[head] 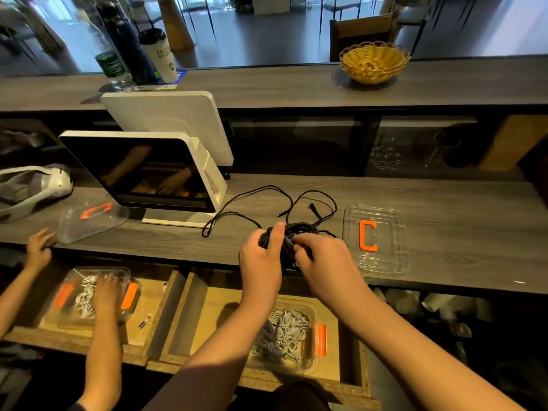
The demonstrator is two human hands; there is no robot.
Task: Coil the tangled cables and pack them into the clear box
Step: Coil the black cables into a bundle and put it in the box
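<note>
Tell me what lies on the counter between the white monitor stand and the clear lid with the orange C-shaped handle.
In the head view: loose black cable loops, and the black bundle held by both hands.

**Pose of the two hands and forearms, head view**

Both bare forearms reach forward and upward from the lower edge, converging near the middle. The left hand (262, 256) is seen from the back, fingers curled away from the camera in a grip, thumb pointing up. The right hand (321, 262) lies just beside it, wrist angled inward, its fingers (301, 243) bent and pinching toward the left hand's fingers.
</note>
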